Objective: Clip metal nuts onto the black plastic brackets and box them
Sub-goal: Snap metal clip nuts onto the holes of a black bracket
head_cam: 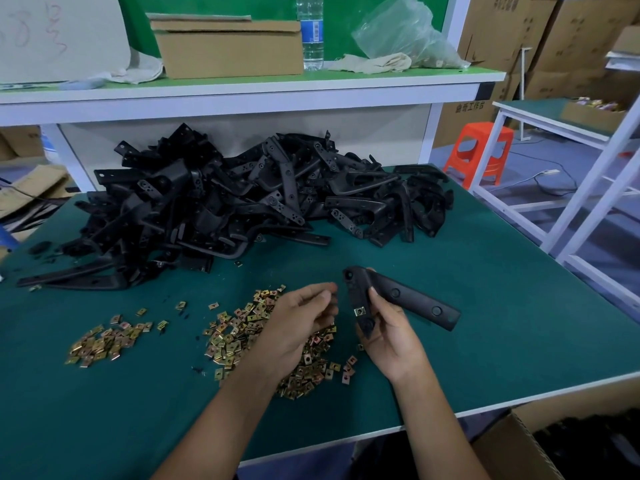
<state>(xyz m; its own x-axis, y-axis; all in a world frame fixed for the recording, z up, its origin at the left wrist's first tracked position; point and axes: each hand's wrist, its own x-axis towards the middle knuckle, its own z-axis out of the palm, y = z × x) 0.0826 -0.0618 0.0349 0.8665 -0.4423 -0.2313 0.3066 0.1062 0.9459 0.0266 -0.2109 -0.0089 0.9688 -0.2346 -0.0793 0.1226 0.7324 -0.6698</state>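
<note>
Right hand (391, 327) grips a black bracket (415, 301) just right of the nut pile (239, 334). Left hand (301, 320) hovers curled above that pile; whether it pinches anything is unclear. Green mat (485, 306) underneath, bracket heap (225, 202) behind the pile. The bracket is L-shaped, with one brass nut (361, 311) clipped on its short leg.

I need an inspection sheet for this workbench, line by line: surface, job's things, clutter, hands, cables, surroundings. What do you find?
Surface: green mat on a white-edged table.
Job's things: large pile of black brackets at the back; loose metal nuts in two heaps near the front; open carton below the table's near right corner, contents dark and unclear.
Clutter: on the shelf, a cardboard box, water bottle, plastic bag and cloth.
Hands: right hand grips a held bracket with one clipped nut; left hand is over the nuts, fingers curled, a pinched nut cannot be confirmed.
Cables: floor cable and power strip, right.
Surroundings: orange stool, stacked cartons.
</note>
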